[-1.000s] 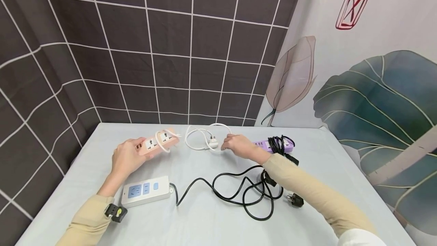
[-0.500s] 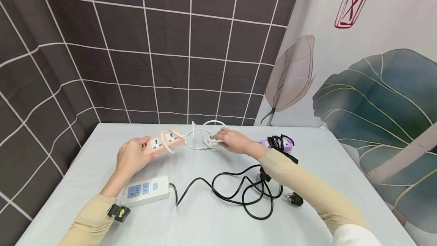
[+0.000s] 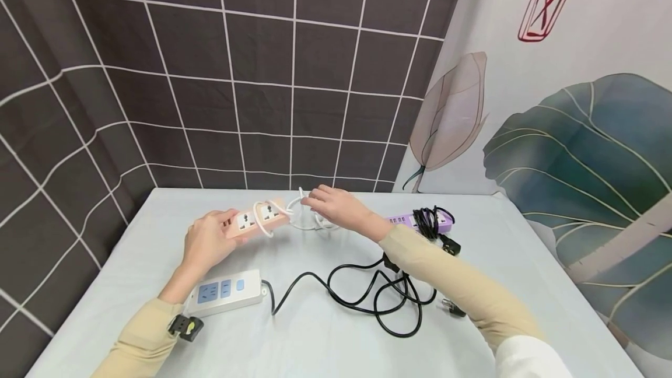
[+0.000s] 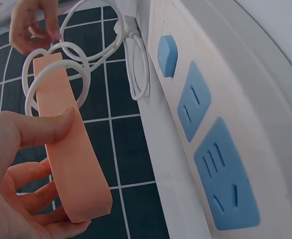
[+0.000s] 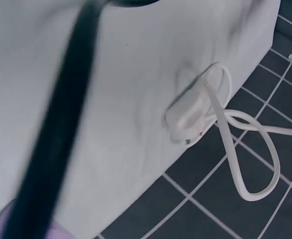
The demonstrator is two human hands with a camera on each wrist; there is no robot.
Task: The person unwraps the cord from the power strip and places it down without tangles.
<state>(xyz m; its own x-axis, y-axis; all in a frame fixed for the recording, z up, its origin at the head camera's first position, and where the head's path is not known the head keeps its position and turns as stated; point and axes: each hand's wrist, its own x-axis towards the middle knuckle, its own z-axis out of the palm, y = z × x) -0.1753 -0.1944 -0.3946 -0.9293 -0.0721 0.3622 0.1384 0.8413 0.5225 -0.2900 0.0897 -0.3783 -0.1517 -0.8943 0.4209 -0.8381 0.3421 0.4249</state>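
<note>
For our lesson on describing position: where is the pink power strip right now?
In the head view, the pink power strip is left of centre, gripped by the left hand, beyond the white power strip.

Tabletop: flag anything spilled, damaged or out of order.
Nothing looks spilled or damaged. The black cord looks untidy, though: it sprawls from the white power strip in loose, crossing loops, unlike the wound cord on the purple power strip.

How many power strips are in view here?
3: the pink one in the person's left grip, the white one nearer the camera at left, and the purple one at far right, partly covered by a wound black cord.
</note>
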